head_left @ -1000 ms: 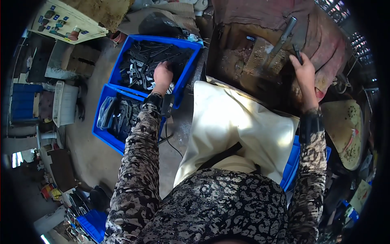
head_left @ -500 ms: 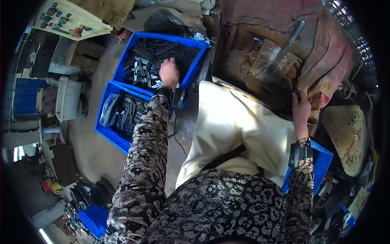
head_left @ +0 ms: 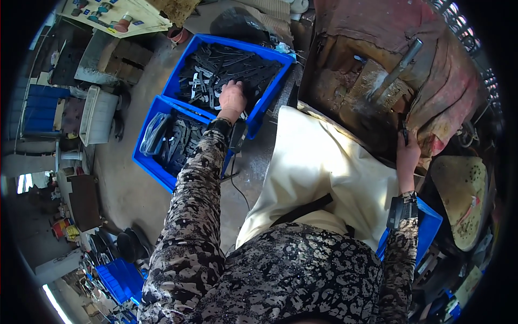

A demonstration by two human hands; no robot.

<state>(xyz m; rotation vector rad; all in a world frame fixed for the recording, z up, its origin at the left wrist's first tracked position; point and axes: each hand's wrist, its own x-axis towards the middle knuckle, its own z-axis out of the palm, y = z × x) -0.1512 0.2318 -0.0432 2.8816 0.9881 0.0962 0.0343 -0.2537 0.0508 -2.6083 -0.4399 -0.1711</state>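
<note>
My left hand (head_left: 232, 99) reaches into the larger blue bin (head_left: 263, 111) of flat dark metal strips (head_left: 226, 60). Its fingers curl down among the strips, and their tips are hidden, so what they hold cannot be made out. At the near right edge of a grimy open-topped box (head_left: 327, 112), my right hand (head_left: 408, 154) is closed on a small dark metal part (head_left: 404, 128). Inside that box, a metal rod (head_left: 402, 63) slants over a dusty, worn block.
A second blue bin (head_left: 141, 162) holds more strips and a clear-wrapped bundle. Stained cloth (head_left: 448, 89) drapes the box's right side. A pale apron (head_left: 307, 156) covers my lap. Another blue bin (head_left: 427, 229) stands by my right forearm; a control panel (head_left: 141, 13) is at far left.
The view has shifted a little, moving the bins and the box rightward in the picture. My left hand stays among the strips, slightly farther left within the bin. My right hand keeps its hold.
</note>
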